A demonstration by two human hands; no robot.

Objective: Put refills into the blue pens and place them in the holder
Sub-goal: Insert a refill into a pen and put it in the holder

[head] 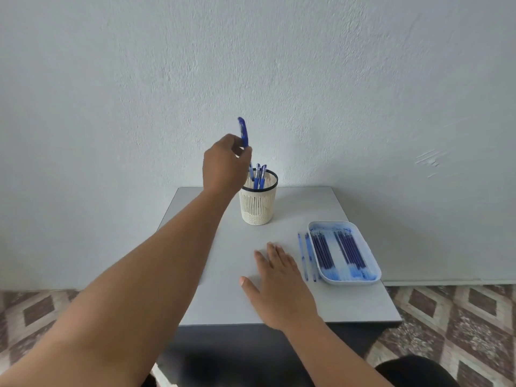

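Pens: your left hand [224, 166] pinches a blue pen [243, 132] upright, tip at the holder [258, 201] rim | desk [231, 247]: holder at back, two pens [260, 175] inside | tray [344, 254] of refills [324, 251] right | your right hand [279, 286] flat, fingers spread | loose refills [307, 254] beside tray

Two bare forearms and hands, seen from above.

No sleeves are seen on either arm: both forearms are uncovered up to the lower edge of the picture. The left hand [223, 166] and the right hand [276, 283] are worn bare, without gloves. On the right hand, short, plain fingernails can be made out at the thumb and fingertips. At the bottom right, a patch of dark clothing [413, 371] is visible; its kind cannot be told.
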